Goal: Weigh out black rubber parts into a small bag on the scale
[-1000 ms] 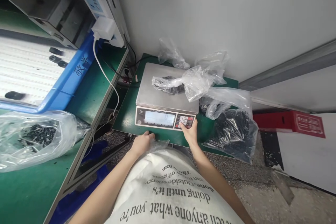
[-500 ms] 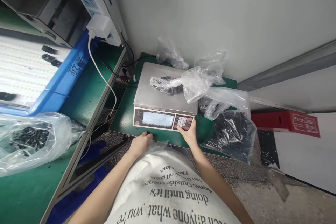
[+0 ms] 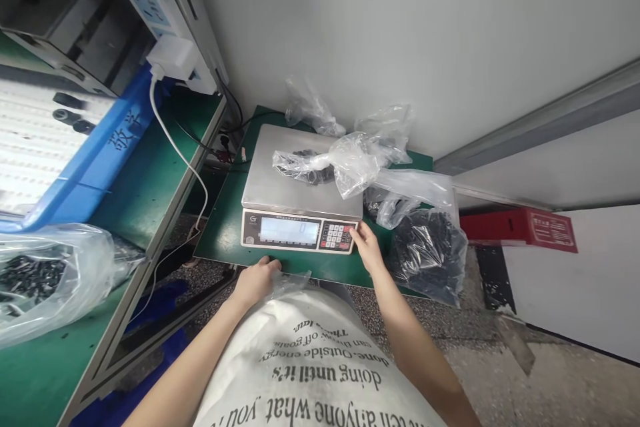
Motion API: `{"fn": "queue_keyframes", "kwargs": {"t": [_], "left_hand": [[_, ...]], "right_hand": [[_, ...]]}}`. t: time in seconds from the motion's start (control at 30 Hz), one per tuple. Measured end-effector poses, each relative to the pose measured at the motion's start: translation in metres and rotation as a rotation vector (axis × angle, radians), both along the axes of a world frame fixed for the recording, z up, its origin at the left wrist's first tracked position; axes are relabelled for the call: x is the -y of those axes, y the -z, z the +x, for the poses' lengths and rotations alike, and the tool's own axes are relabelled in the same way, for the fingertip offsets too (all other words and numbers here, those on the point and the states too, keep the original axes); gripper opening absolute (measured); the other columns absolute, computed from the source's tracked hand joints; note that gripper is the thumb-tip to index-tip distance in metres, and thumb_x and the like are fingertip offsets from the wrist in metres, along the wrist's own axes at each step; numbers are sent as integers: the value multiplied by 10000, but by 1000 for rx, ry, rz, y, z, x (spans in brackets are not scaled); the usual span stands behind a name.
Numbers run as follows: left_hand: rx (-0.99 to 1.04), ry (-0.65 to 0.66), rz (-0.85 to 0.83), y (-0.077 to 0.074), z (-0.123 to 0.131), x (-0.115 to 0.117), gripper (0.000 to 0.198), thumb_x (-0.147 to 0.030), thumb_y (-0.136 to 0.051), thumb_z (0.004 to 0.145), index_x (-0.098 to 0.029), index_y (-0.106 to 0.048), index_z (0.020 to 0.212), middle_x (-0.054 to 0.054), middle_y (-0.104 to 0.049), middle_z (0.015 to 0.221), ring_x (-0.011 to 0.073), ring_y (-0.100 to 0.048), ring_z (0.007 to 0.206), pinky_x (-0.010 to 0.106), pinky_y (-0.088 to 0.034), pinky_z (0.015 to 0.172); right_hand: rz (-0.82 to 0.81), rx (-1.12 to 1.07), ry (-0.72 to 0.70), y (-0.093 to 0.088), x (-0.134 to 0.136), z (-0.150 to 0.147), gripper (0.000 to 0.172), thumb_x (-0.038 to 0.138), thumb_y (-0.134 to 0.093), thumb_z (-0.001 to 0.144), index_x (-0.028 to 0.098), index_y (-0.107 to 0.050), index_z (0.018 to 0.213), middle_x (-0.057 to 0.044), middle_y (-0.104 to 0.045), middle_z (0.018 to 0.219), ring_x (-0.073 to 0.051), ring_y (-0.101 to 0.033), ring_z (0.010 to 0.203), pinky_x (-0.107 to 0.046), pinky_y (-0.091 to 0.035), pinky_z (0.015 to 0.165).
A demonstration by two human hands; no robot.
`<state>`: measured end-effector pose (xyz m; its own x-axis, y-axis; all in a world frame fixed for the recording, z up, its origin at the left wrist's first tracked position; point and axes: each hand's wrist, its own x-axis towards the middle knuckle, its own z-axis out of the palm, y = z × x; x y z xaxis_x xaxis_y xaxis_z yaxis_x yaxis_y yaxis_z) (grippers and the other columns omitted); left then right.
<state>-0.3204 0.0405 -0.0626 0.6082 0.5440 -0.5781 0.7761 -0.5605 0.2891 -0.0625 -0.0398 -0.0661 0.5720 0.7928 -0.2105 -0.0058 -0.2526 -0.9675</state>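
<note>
My left hand (image 3: 257, 281) is closed at the green table's front edge, in front of the scale, with a clear plastic bag (image 3: 291, 283) coming out beside its fingers. My right hand (image 3: 369, 248) holds nothing and touches the right end of the scale's keypad (image 3: 334, 236), the tip of a digit on the keys near the red ones. A digital scale (image 3: 260, 173) stands on the table, its lit display (image 3: 289, 231) reading what looks like 0. On its steel plate rests a twisted clear bag (image 3: 315, 167) with small black parts inside, its loose plastic (image 3: 357, 163) hanging over to the right.
Right of the scale lies a larger bag of black pieces (image 3: 427, 257). Beyond it is a red box (image 3: 530, 230). Left, another bench holds an open bag of black parts (image 3: 75, 280), a blue tray (image 3: 107, 167) and a power strip (image 3: 175, 57) with a white cable.
My right hand has shifted from the keypad's lower left keys to its upper right end. My left hand stays closed at the table edge. The view has swung slightly to the right.
</note>
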Motion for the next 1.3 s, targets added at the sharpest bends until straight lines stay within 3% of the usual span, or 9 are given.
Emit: {"fn": "queue_keyframes", "kwargs": {"t": [0.33, 0.6, 0.73, 0.83, 0.93, 1.0, 1.07, 1.17, 1.3], "left_hand": [[-45, -6, 14, -7, 2, 3, 414, -62, -296, 761, -241, -518, 1060, 79, -536, 1005, 243, -615, 801, 286, -423, 600], [-58, -12, 16, -7, 2, 3, 420, -56, -295, 759, -243, -512, 1066, 74, -536, 1010, 218, -611, 772, 267, -413, 592], [19, -34, -54, -11, 1, 6, 410, -82, -289, 753, -224, -499, 1075, 76, -529, 1034, 218, -601, 757, 282, -422, 593], [201, -50, -178, -17, 7, 9, 323, -193, -350, 759, -208, -501, 1044, 62, -529, 1026, 207, -584, 804, 288, -443, 661], [371, -18, -254, -30, 32, 16, 262, -370, -377, 799, -205, -545, 915, 38, -544, 949, 183, -570, 782, 281, -440, 695], [398, 36, -250, -42, 61, 27, 313, -444, -357, 823, -212, -568, 837, 25, -554, 913, 174, -570, 753, 278, -435, 680], [375, 107, -216, -52, 94, 42, 299, -422, -368, 836, -220, -588, 827, 22, -566, 906, 172, -577, 762, 271, -434, 673], [343, 209, -151, -60, 138, 68, 237, -364, -416, 834, -228, -609, 857, 37, -575, 902, 193, -588, 817, 279, -448, 693], [341, 172, -127, -58, 168, 94, 234, -368, -425, 839, -234, -616, 864, 46, -576, 895, 212, -588, 860, 299, -461, 725]], "right_hand": [[28, -17, 3, 3, 0, 0, 501, 461, -603, 685, 182, -514, 1092, -76, -582, 1157, -236, -537, 1067, -377, -418, 952], [-47, 156, -15, 6, -5, -7, 439, 398, -500, 768, 168, -477, 1141, -96, -589, 1139, -221, -569, 1020, -368, -455, 906], [-170, 337, -50, -16, -3, 4, 395, 318, -489, 801, 175, -483, 1170, -89, -604, 1114, -201, -593, 969, -333, -495, 829], [-288, 531, -64, -52, 1, 45, 321, 295, -473, 837, 158, -531, 1122, -103, -578, 1147, -204, -552, 1032, -333, -461, 870], [-441, 687, -160, -79, -3, 101, 187, 257, -480, 865, 130, -610, 909, -98, -624, 997, -203, -559, 987, -385, -412, 916], [-548, 738, -285, -83, -15, 132, 163, 262, -535, 853, 123, -609, 810, -64, -630, 882, -184, -581, 893, -394, -438, 868], [-612, 770, -416, -78, -31, 154, 171, 283, -552, 853, 132, -603, 790, -40, -620, 866, -161, -581, 849, -364, -462, 825], [-601, 828, -563, -67, -54, 168, 157, 281, -524, 872, 152, -607, 836, -51, -602, 974, -162, -556, 927, -360, -444, 866], [-552, 856, -670, -53, -70, 175, 141, 272, -559, 850, 150, -602, 906, -72, -572, 1061, -190, -522, 1011, -402, -410, 915]]}}
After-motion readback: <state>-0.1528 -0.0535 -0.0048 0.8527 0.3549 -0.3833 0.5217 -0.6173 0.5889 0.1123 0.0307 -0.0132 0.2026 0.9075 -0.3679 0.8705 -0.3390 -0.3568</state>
